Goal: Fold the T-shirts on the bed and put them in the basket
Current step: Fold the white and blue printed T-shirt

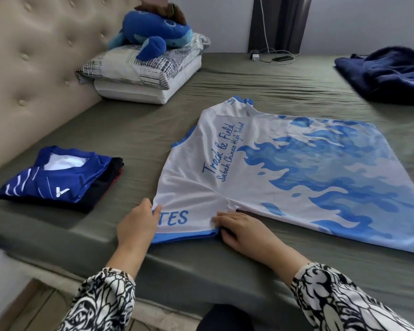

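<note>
Where the grey-green sheeted bed (pixel 261 89) spreads before you, the white T-shirt with blue flame print (pixel 296 168) lies flat near its front edge; a folded blue shirt pile (pixel 60 180) sits left. Your left hand (pixel 136 225) and right hand (pixel 242 230) press flat, fingers relaxed, on its near sleeve.

A home bedroom: a bed (pixel 249 96) under a grey-green sheet, a tufted beige headboard (pixel 34 75), stacked pillows (pixel 139 72) topped by a blue plush toy (pixel 153 29), and a charger cable (pixel 273 56) by the wall.
</note>
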